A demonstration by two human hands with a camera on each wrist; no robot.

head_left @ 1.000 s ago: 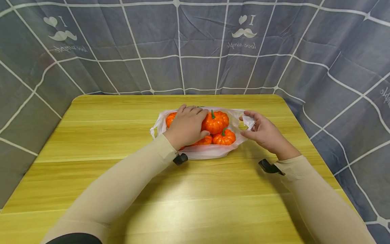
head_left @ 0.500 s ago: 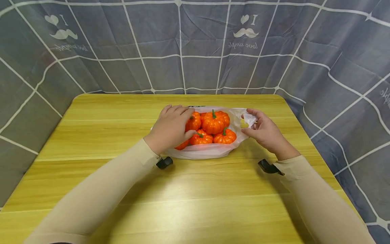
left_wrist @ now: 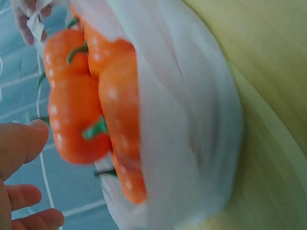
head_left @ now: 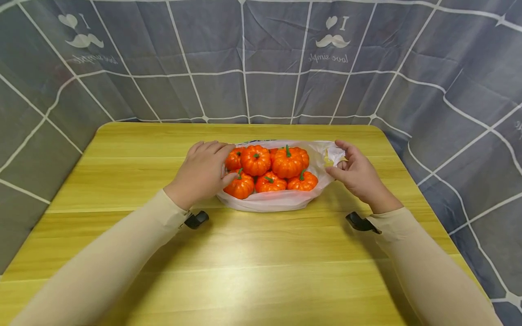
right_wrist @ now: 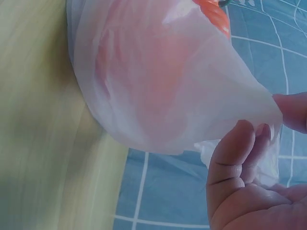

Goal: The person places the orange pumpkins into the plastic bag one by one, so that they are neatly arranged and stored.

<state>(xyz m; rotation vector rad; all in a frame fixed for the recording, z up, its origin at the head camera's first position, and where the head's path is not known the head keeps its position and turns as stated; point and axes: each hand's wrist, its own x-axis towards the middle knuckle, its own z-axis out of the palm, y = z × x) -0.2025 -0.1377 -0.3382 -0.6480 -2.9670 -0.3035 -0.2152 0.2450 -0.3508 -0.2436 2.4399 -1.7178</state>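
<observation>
Several small orange pumpkins (head_left: 255, 160) with green stems lie heaped in a white plastic bag (head_left: 269, 203) whose mouth gapes upward. My left hand (head_left: 200, 172) is over the bag's left end, fingers spread and relaxed, with nothing in its grasp. In the left wrist view the thumb (left_wrist: 21, 143) and two fingertips show beside the pumpkins, apart from them. At the bag's right end my right hand (head_left: 359, 174) holds the bag's handle (head_left: 334, 153). The right wrist view has its curled fingers (right_wrist: 232, 153) and thumb around the thin plastic, which is drawn taut toward them.
The bag rests on a yellow wood-grain table (head_left: 244, 253), toward its far side. A grey-blue curtain (head_left: 269, 95) with white grid lines hangs behind the table and along both sides. Each wrist wears a small black camera mount (head_left: 196, 220).
My left hand has slid leftward off the pumpkins to the bag's left end, uncovering more of them. The right hand keeps its hold on the handle, nearly still.
</observation>
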